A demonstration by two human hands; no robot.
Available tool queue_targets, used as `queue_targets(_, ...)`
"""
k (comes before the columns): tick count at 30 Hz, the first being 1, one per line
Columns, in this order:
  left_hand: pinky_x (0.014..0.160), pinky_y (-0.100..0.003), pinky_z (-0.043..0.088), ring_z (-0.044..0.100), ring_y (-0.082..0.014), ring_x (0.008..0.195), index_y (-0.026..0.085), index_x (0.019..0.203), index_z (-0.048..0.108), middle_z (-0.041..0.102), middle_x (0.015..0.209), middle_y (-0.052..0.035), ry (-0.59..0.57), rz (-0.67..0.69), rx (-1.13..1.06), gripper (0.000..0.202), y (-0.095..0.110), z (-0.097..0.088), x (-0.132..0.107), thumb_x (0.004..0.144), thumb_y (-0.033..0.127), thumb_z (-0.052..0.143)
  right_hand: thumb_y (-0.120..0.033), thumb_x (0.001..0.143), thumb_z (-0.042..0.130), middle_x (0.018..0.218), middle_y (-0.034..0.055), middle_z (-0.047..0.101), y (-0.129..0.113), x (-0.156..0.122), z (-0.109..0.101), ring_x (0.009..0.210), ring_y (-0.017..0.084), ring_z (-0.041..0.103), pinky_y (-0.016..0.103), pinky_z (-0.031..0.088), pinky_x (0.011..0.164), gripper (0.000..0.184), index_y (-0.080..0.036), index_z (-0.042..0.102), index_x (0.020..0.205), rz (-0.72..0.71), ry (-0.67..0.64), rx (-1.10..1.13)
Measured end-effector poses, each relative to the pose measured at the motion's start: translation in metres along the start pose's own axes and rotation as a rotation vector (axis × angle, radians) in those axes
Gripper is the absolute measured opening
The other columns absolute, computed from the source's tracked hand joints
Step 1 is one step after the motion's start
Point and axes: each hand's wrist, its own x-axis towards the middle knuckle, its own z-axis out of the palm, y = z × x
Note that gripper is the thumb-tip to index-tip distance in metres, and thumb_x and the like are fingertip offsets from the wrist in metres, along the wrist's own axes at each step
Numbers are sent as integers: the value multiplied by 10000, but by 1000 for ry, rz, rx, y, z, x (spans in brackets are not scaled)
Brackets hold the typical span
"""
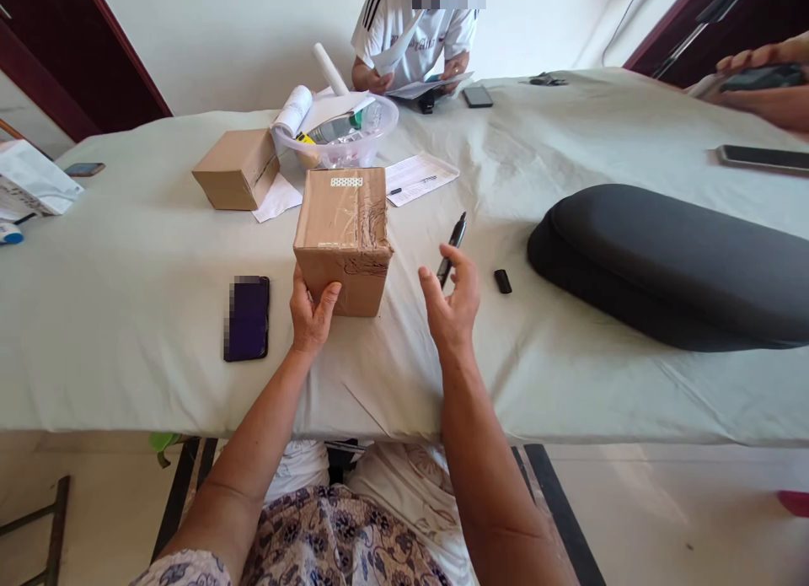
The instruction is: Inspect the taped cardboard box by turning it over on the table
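A taped cardboard box [341, 211] stands on the cloth in front of me, with black scribbled lines near its right edge. My left hand [313, 320] grips its lower left corner, thumb on the near face and fingers along the side. To the right of the box, my right hand [456, 303] is open, its thumb and index finger apart. A black marker [456, 233] lies slanted behind those fingers, partly hidden by them; I see no firm grip on it. Its black cap [502, 281] rests separately on the cloth, farther right.
A dark phone [248, 319] lies left of the box. Behind are a second carton [235, 169], a plastic basin [376, 143] of bottles and rolls, and paper [426, 174] with a pen. A black case [670, 266] fills the right side. Another person [410, 42] holds papers opposite.
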Motion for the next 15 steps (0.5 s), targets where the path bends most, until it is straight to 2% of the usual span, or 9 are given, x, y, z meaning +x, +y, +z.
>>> queue_targets(3, 1050, -373, 490, 614, -256, 1255, 209, 1437, 454, 619, 1345, -163, 17, 63, -10, 724, -1, -4, 1, 898, 690, 511, -424, 886, 561, 1185, 152, 667, 14, 5, 6, 1148, 297, 586, 508, 427, 1031, 379, -176, 688, 1143, 186, -139, -252)
queue_targets(5, 1023, -363, 502, 610, -253, 1256, 198, 1430, 470, 608, 1364, -171, 77, 84, 28, 708, -2, -7, 4, 915, 684, 480, -360, 887, 558, 1204, 161, 664, 18, 4, 10, 1159, 315, 570, 526, 403, 1032, 351, -179, 713, 1145, 245, -215, -408)
queue_targets(8, 986, -354, 517, 629, -248, 1223, 180, 1366, 537, 628, 1334, -176, 205, 82, 113, 646, -1, -12, 8, 926, 650, 497, -294, 892, 563, 1252, 164, 649, 17, 0, 11, 1188, 328, 542, 524, 381, 1028, 353, -187, 723, 1189, 270, -299, -558)
queue_targets(11, 1013, -361, 507, 651, -232, 1180, 170, 1290, 593, 659, 1274, -168, 300, 109, 160, 553, 2, -20, 6, 956, 596, 480, -269, 892, 570, 1287, 166, 632, 16, -2, 10, 1197, 324, 522, 505, 371, 1021, 346, -185, 731, 1187, 264, -342, -614)
queue_targets(15, 1017, -342, 511, 647, -205, 1182, 169, 1267, 600, 675, 1244, -143, 378, 121, 337, 464, 10, -44, -11, 997, 504, 427, -277, 903, 568, 1328, 140, 612, 18, -3, 10, 1208, 312, 510, 481, 358, 1025, 324, -219, 733, 1176, 269, -341, -636)
